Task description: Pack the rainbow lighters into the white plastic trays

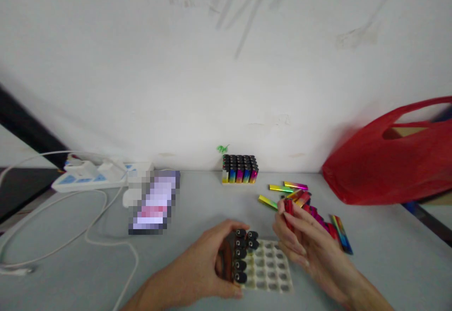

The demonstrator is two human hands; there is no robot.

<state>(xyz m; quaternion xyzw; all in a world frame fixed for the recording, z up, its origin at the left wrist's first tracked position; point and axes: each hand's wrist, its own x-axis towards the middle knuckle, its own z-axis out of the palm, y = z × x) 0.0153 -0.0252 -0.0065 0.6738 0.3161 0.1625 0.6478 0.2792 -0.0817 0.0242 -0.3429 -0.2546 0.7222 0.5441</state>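
My left hand (197,264) curls around the left side of a white grid tray (271,266), thumb and fingers at the ends of a row of black-topped lighters (240,253). These lighters stand upright in the left-hand holes, with a few more in the second row at the far end. Over the tray's right side, my right hand (307,240) pinches a small red shiny lighter sleeve (288,212) upright between thumb and fingers. Behind that hand lies a loose pile of metallic coloured lighter sleeves (339,231), partly hidden by it.
A block of upright lighters (240,170) stands against the wall. At left are a phone (155,203), a white power strip (102,177) and loose white cables (106,244). A red bag (370,165) leans at the right on the grey table (212,203).
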